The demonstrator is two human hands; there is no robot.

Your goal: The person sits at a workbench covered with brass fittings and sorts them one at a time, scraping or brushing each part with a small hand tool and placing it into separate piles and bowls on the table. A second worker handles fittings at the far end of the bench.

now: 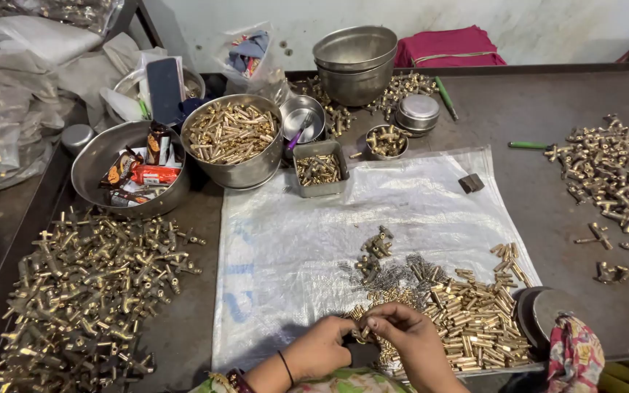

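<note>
Head view, looking down at a dark table.

Hands: left hand and right hand meet at the near edge, fingertips touching. Both are curled, fingers pinched together on a small brass part held between them. The part is mostly covered by the fingers, so its shape cannot be made out. Left wrist carries a thin dark band. Both forearms are cut off by the lower frame edge.

Under the hands: a clear plastic sheet spread on the table. On it, just right of the hands, lies a heap of short brass tubes. Just beyond the fingers sits a patch of thin grey metal springs or clips; too small to tell which. A small cluster of brass fittings lies beyond that.

Left of the sheet: a large pile of brass tee-shaped fittings. A second such pile is at the right, running out of frame.

Far side: a steel bowl of brass tubes, a small square tin with more of them, stacked empty steel bowls, and a wide steel bowl holding snack wrappers.

Lower right corner: a patterned cloth over a round dark object, partly hidden.
</note>
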